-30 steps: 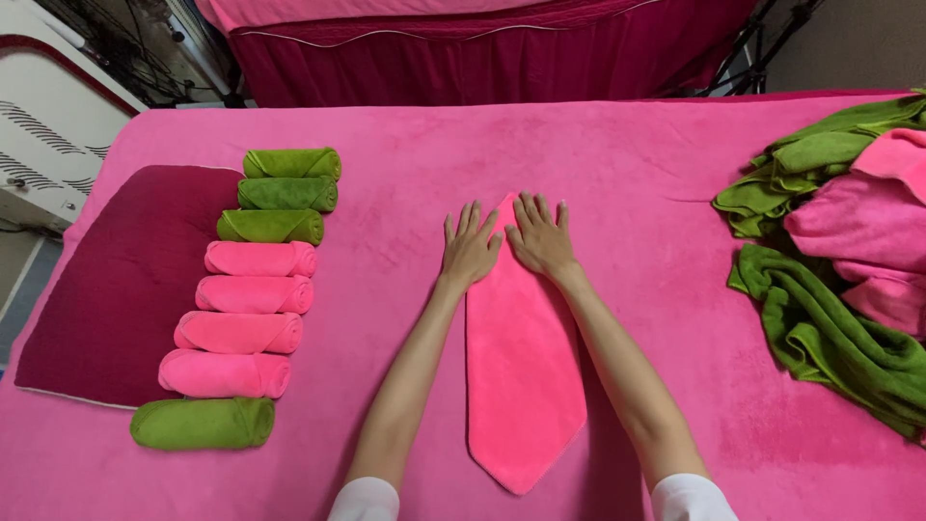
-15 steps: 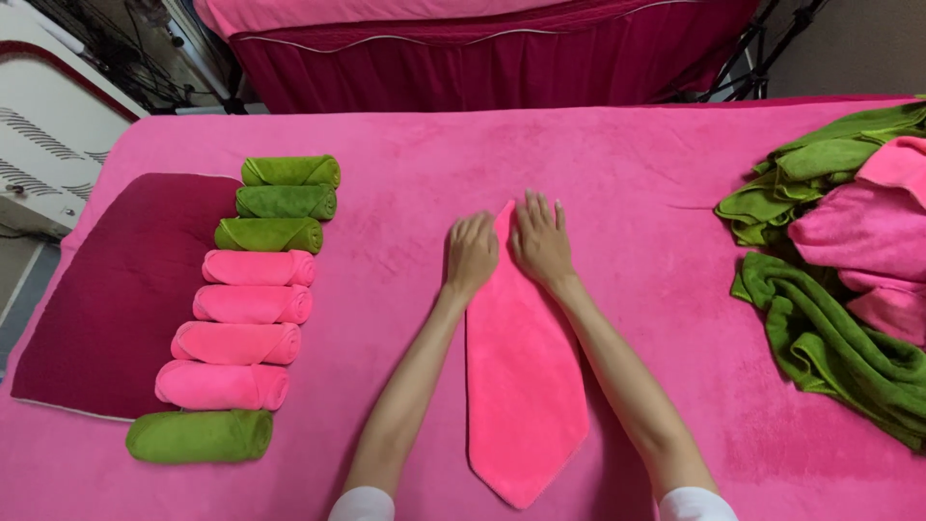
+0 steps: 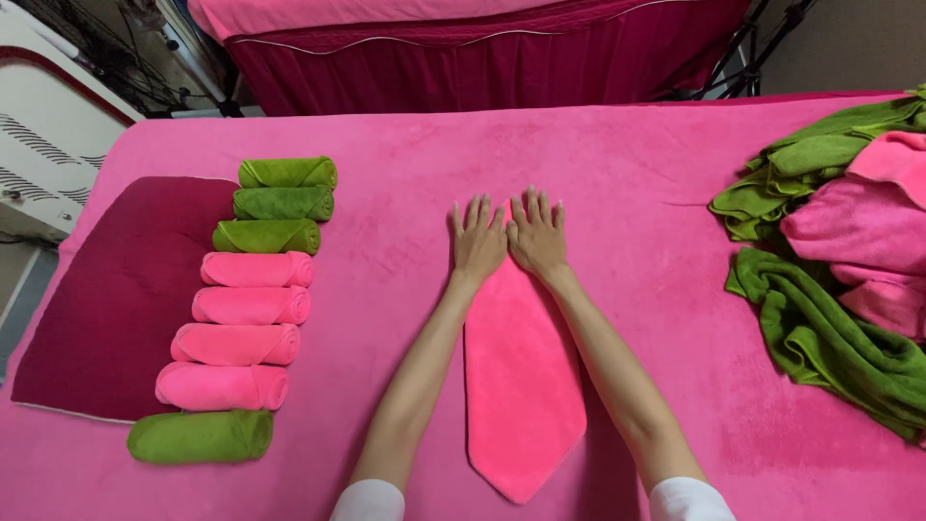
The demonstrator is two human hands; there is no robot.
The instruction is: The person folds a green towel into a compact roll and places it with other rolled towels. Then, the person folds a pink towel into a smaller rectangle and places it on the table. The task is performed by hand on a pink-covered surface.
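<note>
On the pink table [image 3: 598, 164], which fills nearly the whole view, all the work is laid out flat. Its cover is a plush cloth that takes a towel without letting it slide, so folding can be done in place.

At the right edge lies a loose heap [image 3: 849, 241] of green and pink towels, unfolded and tangled together, well apart from the hands. At the left lies a maroon mat [image 3: 106, 309], and along its right border runs a row of rolls [image 3: 246, 309]: three green at the far end, four pink below them, one green nearest the person. Each roll touches or sits just beside its neighbour, ends roughly in line, which reads as finished pieces set aside in order.

In the middle lies the pink towel [image 3: 521, 386], folded into a long narrow strip with a point at the near end, running straight away from the person between the two forearms.

The left hand [image 3: 477, 241] and the right hand [image 3: 535, 236] rest palm down side by side on the far end of the strip, thumbs nearly touching. The fingers are stretched out and slightly spread, gripping nothing; they press the cloth flat. The towel's far end lies under the palms and fingertips, its near point well clear of them. Judged from this, the pressure keeps the folded edges from opening.
</note>
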